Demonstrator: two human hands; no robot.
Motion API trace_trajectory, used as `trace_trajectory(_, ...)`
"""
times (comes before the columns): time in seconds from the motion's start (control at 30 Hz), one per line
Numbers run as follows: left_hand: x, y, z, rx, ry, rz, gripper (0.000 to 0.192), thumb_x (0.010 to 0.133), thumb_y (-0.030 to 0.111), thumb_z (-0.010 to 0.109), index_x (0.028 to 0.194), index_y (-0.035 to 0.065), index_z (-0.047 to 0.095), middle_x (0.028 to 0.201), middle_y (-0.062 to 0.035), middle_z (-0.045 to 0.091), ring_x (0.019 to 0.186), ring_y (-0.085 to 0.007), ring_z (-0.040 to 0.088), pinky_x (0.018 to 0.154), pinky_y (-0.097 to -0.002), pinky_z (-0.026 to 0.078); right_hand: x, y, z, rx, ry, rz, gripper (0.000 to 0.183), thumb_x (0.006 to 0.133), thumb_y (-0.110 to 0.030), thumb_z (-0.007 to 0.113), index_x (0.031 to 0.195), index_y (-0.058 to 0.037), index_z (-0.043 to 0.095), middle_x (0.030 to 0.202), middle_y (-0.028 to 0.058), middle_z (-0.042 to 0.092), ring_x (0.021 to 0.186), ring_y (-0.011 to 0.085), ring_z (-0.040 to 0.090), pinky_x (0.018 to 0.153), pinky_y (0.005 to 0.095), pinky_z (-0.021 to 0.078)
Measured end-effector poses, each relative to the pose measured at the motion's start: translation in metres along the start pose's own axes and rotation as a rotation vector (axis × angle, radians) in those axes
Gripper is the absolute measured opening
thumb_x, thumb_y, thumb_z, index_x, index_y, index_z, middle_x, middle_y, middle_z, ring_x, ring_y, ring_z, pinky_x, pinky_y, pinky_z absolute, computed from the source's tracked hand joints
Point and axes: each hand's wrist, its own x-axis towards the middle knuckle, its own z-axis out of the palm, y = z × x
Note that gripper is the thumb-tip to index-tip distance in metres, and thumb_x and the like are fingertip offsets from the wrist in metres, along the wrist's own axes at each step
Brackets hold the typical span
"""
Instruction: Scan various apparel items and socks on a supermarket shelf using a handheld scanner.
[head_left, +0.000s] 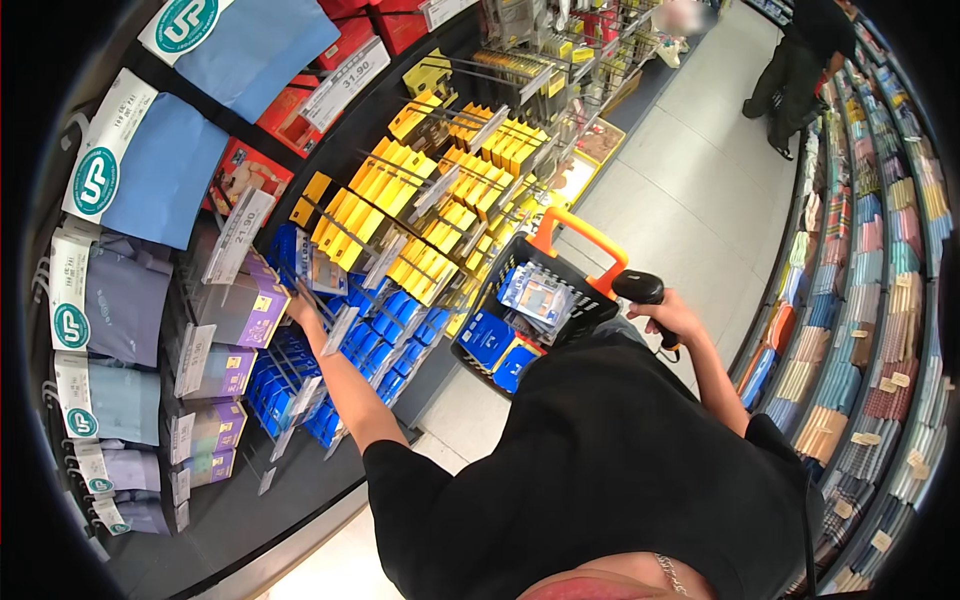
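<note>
My left hand (301, 306) reaches in among the shelf hooks, beside blue packages (321, 264) and a purple-edged box (262, 304); its fingers are partly hidden, so its grip cannot be made out. In my right hand (672, 318) is a black handheld device (639, 288), perhaps a barcode scanner, with a strap at its lower end. Between my hands stands a black shopping basket (491, 281) with an orange handle (589, 238) raised. Inside it lie blue-and-white packages (538, 294) and blue packs (487, 339).
Yellow packages (390, 169) hang on hooks above blue ones (386, 319). Blue packed garments (161, 169) hang at the far left. Shelves of folded textiles (874, 255) line the right side. Another person (802, 67) stands in the tiled aisle (675, 172) at the top right.
</note>
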Motion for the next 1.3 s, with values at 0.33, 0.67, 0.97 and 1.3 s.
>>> trace_trajectory(0.33,-0.123,0.021,-0.002,-0.503,0.309,0.121,0.047,0.095,0.021,0.064,0.131,0.0003,0.041,0.121,-0.0215,0.053,0.102,-0.0278,0.058,0.096,-0.0376,0.048,0.011,0.01,0.012,-0.001,-0.074,0.044,0.041,0.083,-0.016,0.072,0.12,-0.0006,0.061,0.084,0.0065,0.071,0.052,0.0072,0.056,0.048,0.022,0.0479)
trace_trajectory(0.67,-0.173,0.036,-0.018,-0.358,0.39,0.012,0.034,0.101,0.013,0.047,0.132,-0.0014,0.047,0.129,-0.02,0.052,0.114,-0.0282,0.055,0.099,-0.0387,0.045,0.01,0.009,0.02,-0.067,-0.121,0.022,0.041,0.084,-0.014,0.071,0.122,-0.0011,0.06,0.083,0.0058,0.071,0.051,0.0069,0.056,0.048,0.0215,0.0479)
trace_trajectory(0.97,-0.221,0.092,-0.011,-0.352,0.557,-0.127,0.037,0.103,0.016,0.042,0.133,-0.0059,0.044,0.134,-0.0217,0.048,0.119,-0.0311,0.052,0.102,-0.0399,0.042,0.009,0.012,0.038,-0.115,-0.166,0.04,0.039,0.084,-0.015,0.072,0.117,0.0017,0.061,0.086,0.0084,0.072,0.051,0.0077,0.056,0.048,0.0219,0.0485)
trace_trajectory(1.3,-0.265,0.104,-0.035,-0.248,0.504,-0.153,0.032,0.103,0.011,0.038,0.132,0.0001,0.048,0.132,-0.0167,0.049,0.115,-0.0285,0.053,0.102,-0.0401,0.041,0.002,0.01,0.053,-0.143,-0.223,-0.043,0.039,0.082,-0.02,0.074,0.113,0.0007,0.062,0.081,0.0041,0.07,0.048,0.007,0.055,0.044,0.0222,0.0445)
